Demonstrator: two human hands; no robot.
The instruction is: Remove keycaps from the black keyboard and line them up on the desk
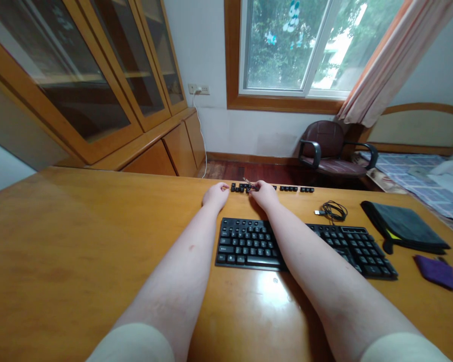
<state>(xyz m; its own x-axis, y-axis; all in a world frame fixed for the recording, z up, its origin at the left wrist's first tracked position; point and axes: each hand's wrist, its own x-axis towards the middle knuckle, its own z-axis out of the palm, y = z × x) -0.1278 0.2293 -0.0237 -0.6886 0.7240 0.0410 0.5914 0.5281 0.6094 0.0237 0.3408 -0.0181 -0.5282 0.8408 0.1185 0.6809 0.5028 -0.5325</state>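
Note:
Both arms stretch over a black keyboard (249,246) to the far edge of the wooden desk. My right hand (266,195) is closed around a thin metal tool (246,180) whose wire-like end sticks out to the left; its exact kind is unclear. Loose black keycaps (242,188) lie in a row along the edge, partly hidden by that hand. Farther right in the row sit more keycaps (289,189). Just left of the row rests my left hand (216,195), fingers curled in a pinch; what they hold, if anything, is hidden. My right forearm covers the keyboard's middle.
A coiled black USB cable (332,211) lies behind the keyboard. To the right are a dark folded cloth (405,226) and a purple cloth (436,271). Beyond the desk stand a glass-door cabinet (113,65), an armchair (328,146) and a bed (415,168).

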